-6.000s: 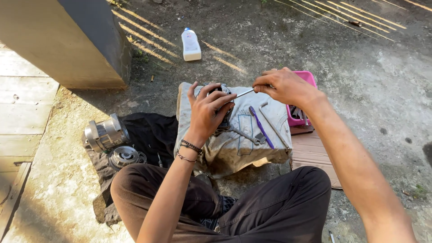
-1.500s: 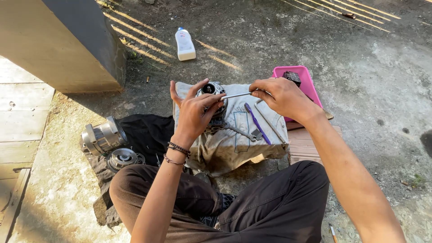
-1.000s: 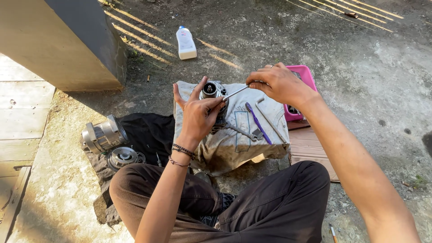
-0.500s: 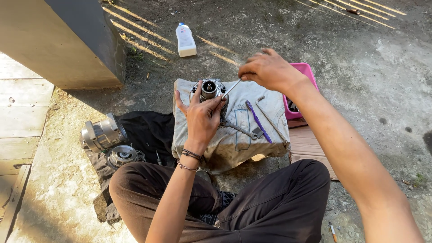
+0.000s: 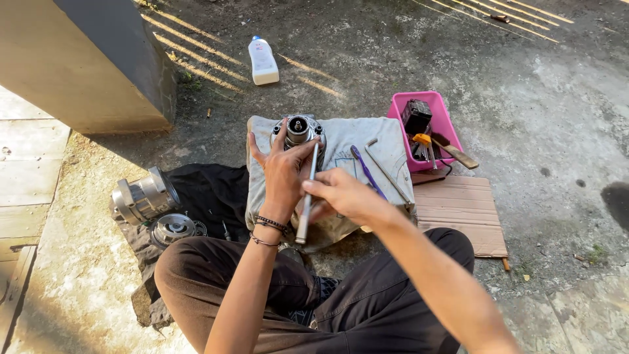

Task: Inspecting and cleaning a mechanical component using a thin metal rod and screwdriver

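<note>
A round metal machine part (image 5: 298,131) with a central shaft stands on a dirty grey cloth (image 5: 341,147) laid over a low block. My left hand (image 5: 283,172) rests against the near side of this part, fingers spread around it. My right hand (image 5: 341,195) grips a long metal rod tool (image 5: 306,196) that points up toward the part. I sit cross-legged on the ground in dark trousers.
A purple-handled tool (image 5: 365,172) and a bent metal bar (image 5: 388,172) lie on the cloth. A pink tray (image 5: 438,118) with tools sits to the right, above a cardboard sheet (image 5: 462,210). Metal housings (image 5: 141,196) lie on black cloth at left; a white bottle (image 5: 263,60) stands beyond.
My right hand drew the rod tool back from the far right down toward my body, beside my left wrist. My left hand stayed on the metal part.
</note>
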